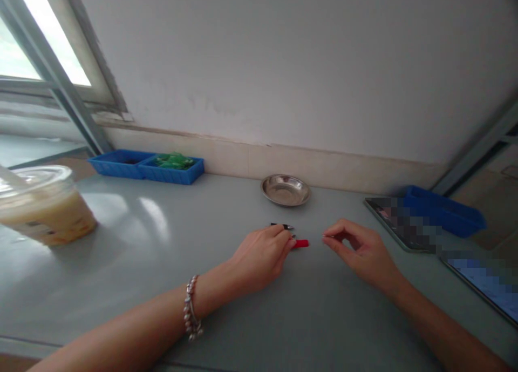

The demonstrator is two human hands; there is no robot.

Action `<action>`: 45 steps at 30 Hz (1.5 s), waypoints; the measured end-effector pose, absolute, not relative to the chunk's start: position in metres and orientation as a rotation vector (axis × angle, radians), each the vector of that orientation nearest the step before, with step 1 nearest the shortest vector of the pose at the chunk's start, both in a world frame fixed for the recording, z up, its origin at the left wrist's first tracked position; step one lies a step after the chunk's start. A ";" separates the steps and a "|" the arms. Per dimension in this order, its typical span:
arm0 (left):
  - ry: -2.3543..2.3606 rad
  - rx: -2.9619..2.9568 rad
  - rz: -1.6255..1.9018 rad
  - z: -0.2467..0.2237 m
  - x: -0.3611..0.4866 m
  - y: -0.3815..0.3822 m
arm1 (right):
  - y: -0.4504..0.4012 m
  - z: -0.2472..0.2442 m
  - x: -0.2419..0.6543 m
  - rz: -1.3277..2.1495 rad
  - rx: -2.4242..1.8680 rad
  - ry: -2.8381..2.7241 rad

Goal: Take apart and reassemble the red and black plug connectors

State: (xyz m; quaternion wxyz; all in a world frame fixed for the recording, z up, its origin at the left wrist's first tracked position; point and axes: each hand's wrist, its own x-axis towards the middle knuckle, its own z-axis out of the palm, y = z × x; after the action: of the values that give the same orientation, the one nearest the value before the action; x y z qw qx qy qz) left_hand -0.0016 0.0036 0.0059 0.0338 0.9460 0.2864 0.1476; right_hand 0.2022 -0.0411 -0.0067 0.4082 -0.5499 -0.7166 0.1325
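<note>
My left hand (263, 256), with a beaded bracelet (191, 307) on its wrist, is closed at the middle of the grey table (226, 329). A red piece (300, 243) sticks out to the right from its fingertips. Just behind these fingers lies a black pen-like piece (282, 226), partly covered by the hand. To the right, my right hand (362, 250) is raised slightly, thumb and index finger pinched together; whatever is between the tips is too small to make out. A shallow metal dish (285, 190) stands behind both hands.
At the back left is a blue two-part tray (172, 176) with green pieces in one compartment. A lidded drink cup (44, 207) stands at the left. Two phone-like devices (400, 226) (485, 285) and a blue container (445, 210) are at the right. A wall rises behind.
</note>
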 end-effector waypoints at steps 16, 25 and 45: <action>0.732 3.035 0.208 0.011 -0.006 -0.004 | -0.012 -0.030 0.240 0.080 -1.985 -1.891; 0.709 3.065 0.183 0.011 -0.004 -0.003 | -0.015 -0.031 0.239 -0.060 -1.942 -1.918; 0.929 3.021 0.305 0.013 -0.004 0.003 | -0.022 -0.029 0.229 -0.074 -1.751 -1.936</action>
State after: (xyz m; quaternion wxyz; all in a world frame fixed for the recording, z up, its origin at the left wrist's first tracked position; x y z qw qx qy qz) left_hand -0.0037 0.0030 0.0135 -0.0166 0.9513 0.2925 0.0960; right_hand 0.2287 -0.0222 -0.0287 0.2621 -0.6470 -0.7155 -0.0273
